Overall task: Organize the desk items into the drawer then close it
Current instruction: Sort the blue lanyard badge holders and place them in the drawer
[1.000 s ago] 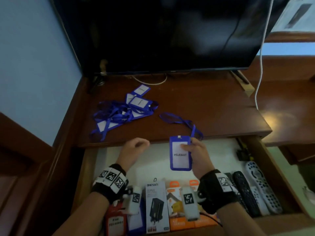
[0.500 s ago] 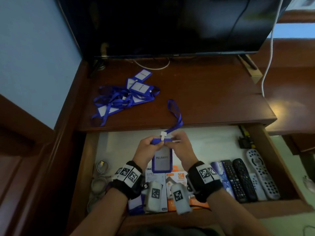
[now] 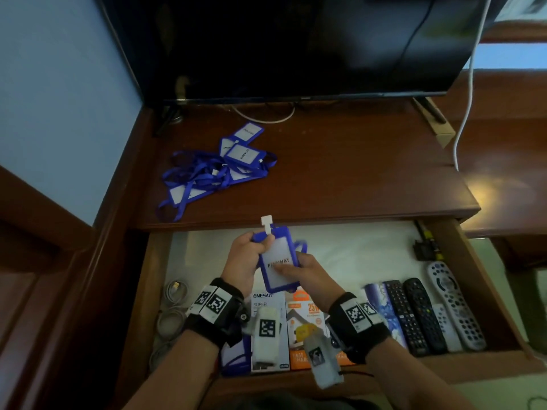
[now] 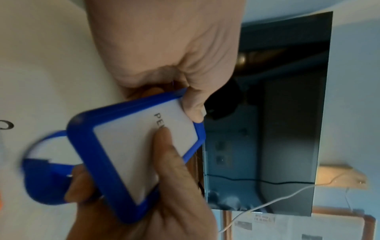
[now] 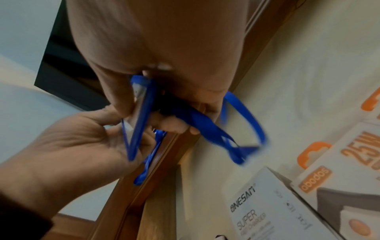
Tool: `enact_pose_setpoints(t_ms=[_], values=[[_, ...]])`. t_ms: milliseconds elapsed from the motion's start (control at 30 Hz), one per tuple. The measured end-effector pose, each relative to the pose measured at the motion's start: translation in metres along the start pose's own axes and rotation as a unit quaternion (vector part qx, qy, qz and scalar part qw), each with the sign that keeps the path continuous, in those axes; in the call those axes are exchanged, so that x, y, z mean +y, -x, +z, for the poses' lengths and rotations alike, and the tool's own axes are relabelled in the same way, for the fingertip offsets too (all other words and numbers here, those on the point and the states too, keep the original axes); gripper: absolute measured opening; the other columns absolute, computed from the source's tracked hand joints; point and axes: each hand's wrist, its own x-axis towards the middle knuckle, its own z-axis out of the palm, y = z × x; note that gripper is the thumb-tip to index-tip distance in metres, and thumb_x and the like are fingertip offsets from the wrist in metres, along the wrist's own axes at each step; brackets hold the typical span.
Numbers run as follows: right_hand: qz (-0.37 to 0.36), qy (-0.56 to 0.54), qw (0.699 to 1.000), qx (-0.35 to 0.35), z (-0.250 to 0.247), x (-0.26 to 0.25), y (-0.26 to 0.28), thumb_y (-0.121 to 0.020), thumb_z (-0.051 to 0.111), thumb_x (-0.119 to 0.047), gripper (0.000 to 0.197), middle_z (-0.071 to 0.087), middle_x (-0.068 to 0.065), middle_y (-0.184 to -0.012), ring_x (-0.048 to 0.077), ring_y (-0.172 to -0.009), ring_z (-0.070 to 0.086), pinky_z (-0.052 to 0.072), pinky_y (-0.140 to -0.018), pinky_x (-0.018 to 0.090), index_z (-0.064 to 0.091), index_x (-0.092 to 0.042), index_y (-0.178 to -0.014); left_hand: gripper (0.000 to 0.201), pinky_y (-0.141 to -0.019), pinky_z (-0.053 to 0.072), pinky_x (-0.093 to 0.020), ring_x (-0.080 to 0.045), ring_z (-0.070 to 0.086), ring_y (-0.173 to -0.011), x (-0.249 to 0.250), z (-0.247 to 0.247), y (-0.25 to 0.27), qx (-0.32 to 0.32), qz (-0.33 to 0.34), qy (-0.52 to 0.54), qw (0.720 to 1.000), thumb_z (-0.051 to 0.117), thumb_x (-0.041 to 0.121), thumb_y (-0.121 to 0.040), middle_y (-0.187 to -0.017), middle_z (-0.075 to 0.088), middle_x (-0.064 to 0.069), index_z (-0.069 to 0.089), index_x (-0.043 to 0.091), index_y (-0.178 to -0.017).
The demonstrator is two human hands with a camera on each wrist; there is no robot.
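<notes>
Now | both hands (image 3: pixel 245 261) (image 3: pixel 307 276) grip badge holder (image 3: pixel 278 261) | over open wooden drawer (image 3: pixel 479 294)

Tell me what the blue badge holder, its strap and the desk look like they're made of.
Badge holder: apparently rigid blue plastic, keeping its frame shape, with a white card inside.
Strap: probably woven fabric ribbon, flat and limply looped.
Desk: seemingly varnished reddish wood, reflecting light glossily.

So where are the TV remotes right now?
In the head view the remotes lie side by side in the right front part of the open drawer, right of the charger boxes and the right hand.
</notes>
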Motion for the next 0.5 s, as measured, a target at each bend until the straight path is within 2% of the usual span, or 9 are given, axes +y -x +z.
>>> enact_pose_setpoints(t_ms=[33, 100, 200, 300, 367, 433, 500], values=[[0.001, 0.010, 1.000, -0.003, 0.001, 0.000, 0.002, -0.091, 0.063, -0.018, 0.024, 0.066, 0.014, -0.090, 0.023, -0.070, 0.059, 0.048, -0.061, 0.027, 0.061, 0.000, -0.107, 0.016, -0.073, 0.054, -0.036, -0.022, 0.063, -0.079, 0.001, 0.000, -0.001, 0.009, 0.002, 0.015, 1.000, 0.058, 0.006, -0.091, -0.090, 0.068, -0.009, 0.064, 0.005, -0.105], [-0.002, 0.023, 1.000, -0.005, 0.003, -0.003, 0.003, -0.094, 0.059, -0.018, 0.019, 0.064, 0.014, -0.086, 0.025, -0.067, 0.055, 0.045, -0.058, 0.027, 0.061, -0.002, -0.104, 0.017, -0.071, 0.053, -0.035, -0.021, 0.062, -0.078, 0.001, -0.003, -0.004, 0.019, 0.003, 0.037, 0.999, 0.057, 0.008, -0.093, -0.091, 0.066, -0.010, 0.063, 0.004, -0.108], [-0.016, 0.055, 0.998, 0.013, -0.003, -0.014, 0.002, -0.095, 0.058, -0.017, 0.010, 0.062, 0.006, -0.072, 0.016, -0.055, 0.051, 0.041, -0.051, 0.024, 0.063, -0.008, -0.096, 0.009, -0.068, 0.052, -0.030, -0.018, 0.059, -0.074, 0.004, -0.008, -0.007, 0.012, -0.004, 0.059, 0.998, 0.058, 0.009, -0.092, -0.083, 0.065, -0.005, 0.062, 0.007, -0.100], [-0.032, 0.081, 0.995, 0.040, -0.016, -0.029, -0.003, -0.093, 0.060, -0.018, 0.008, 0.058, 0.010, -0.076, 0.019, -0.063, 0.048, 0.038, -0.056, 0.023, 0.064, -0.011, -0.091, 0.002, -0.064, 0.050, -0.024, -0.015, 0.058, -0.071, 0.017, -0.015, -0.011, -0.025, 0.001, 0.038, 0.999, 0.062, 0.008, -0.088, -0.075, 0.063, -0.001, 0.060, 0.008, -0.088], [-0.041, 0.096, 0.993, 0.049, -0.025, -0.039, -0.003, -0.091, 0.063, -0.020, 0.008, 0.060, 0.008, -0.075, 0.017, -0.063, 0.050, 0.038, -0.057, 0.023, 0.065, -0.013, -0.087, 0.005, -0.079, 0.054, -0.031, -0.020, 0.064, -0.082, 0.030, -0.019, -0.011, -0.066, -0.003, 0.003, 0.998, 0.066, 0.007, -0.084, -0.085, 0.069, -0.007, 0.065, 0.006, -0.090], [-0.057, 0.101, 0.992, 0.046, -0.032, -0.048, -0.003, -0.088, 0.066, -0.019, 0.011, 0.058, 0.002, -0.065, 0.012, -0.055, 0.048, 0.036, -0.053, 0.022, 0.065, -0.013, -0.080, 0.022, -0.094, 0.048, -0.042, -0.029, 0.064, -0.098, 0.041, -0.023, -0.013, -0.100, -0.005, -0.060, 0.993, 0.067, 0.006, -0.083, -0.105, 0.070, -0.016, 0.066, 0.002, -0.105], [-0.077, 0.105, 0.991, 0.035, -0.036, -0.060, -0.001, -0.087, 0.068, -0.017, 0.016, 0.057, -0.002, -0.058, 0.008, -0.048, 0.047, 0.035, -0.048, 0.020, 0.063, -0.013, -0.073, 0.024, -0.096, 0.046, -0.044, -0.031, 0.062, -0.102, 0.054, -0.026, -0.013, -0.131, -0.001, -0.118, 0.984, 0.068, 0.005, -0.082, -0.109, 0.068, -0.017, 0.065, 0.003, -0.106]])
